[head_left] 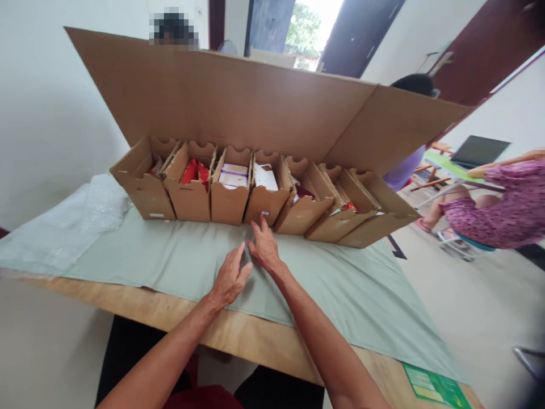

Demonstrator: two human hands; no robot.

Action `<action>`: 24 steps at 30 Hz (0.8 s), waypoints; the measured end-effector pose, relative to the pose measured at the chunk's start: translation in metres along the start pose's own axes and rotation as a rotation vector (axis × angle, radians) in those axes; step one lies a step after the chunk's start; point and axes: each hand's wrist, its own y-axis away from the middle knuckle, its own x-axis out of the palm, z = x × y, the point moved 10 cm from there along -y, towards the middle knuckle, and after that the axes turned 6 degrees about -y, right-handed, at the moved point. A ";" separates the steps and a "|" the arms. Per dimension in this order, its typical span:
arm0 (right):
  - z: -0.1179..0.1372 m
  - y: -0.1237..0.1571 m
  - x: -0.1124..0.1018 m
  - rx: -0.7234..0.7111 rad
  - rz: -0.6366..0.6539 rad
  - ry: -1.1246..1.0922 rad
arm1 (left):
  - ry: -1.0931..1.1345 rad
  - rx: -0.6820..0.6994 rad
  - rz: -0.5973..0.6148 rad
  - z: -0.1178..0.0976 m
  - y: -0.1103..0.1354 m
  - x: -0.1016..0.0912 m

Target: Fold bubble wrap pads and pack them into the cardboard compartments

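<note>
Several cardboard bins stand in a row across the cloth-covered table. My right hand [264, 247] has its fingers apart and reaches toward the front of the middle bin [266, 204], close to a small label; whether it touches cannot be made out. Just left of it, my left hand [230, 277] is over the cloth [187, 250], fingers stretched out and holding nothing. White items [264, 178] show inside the middle bin. White boxes with purple edges [233, 175] fill the bin to its left. Red packets [196, 172] lie in the bin beyond that.
A tall cardboard panel [238, 102] rises behind the bins. Clear bubble wrap [80, 221] covers the table's left end. A green printed sheet [434, 386] lies at the near right corner. People are behind the panel and seated at right [506, 199] near a laptop [481, 150].
</note>
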 end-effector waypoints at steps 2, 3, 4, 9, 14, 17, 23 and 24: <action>-0.003 0.000 0.009 -0.013 -0.008 0.015 | 0.002 0.015 -0.005 -0.002 -0.002 -0.002; -0.004 0.003 0.014 -0.018 -0.013 0.028 | 0.001 0.018 -0.008 -0.003 -0.002 -0.003; -0.006 0.007 0.020 -0.027 -0.019 0.042 | -0.001 0.018 -0.011 -0.003 -0.003 -0.004; -0.007 0.029 0.039 -0.150 -0.049 0.093 | -0.029 0.031 -0.039 -0.008 -0.008 -0.005; -0.002 0.029 0.039 -0.173 -0.070 0.154 | -0.104 0.010 -0.127 -0.008 -0.004 -0.042; 0.002 0.029 0.035 -0.178 -0.100 0.177 | -0.206 -0.122 -0.286 0.024 0.005 -0.124; 0.001 0.027 0.035 -0.215 -0.132 0.194 | -0.445 -0.622 -0.692 0.123 0.051 -0.341; 0.001 0.027 0.035 -0.219 -0.136 0.197 | -0.465 -0.696 -0.729 0.135 0.059 -0.364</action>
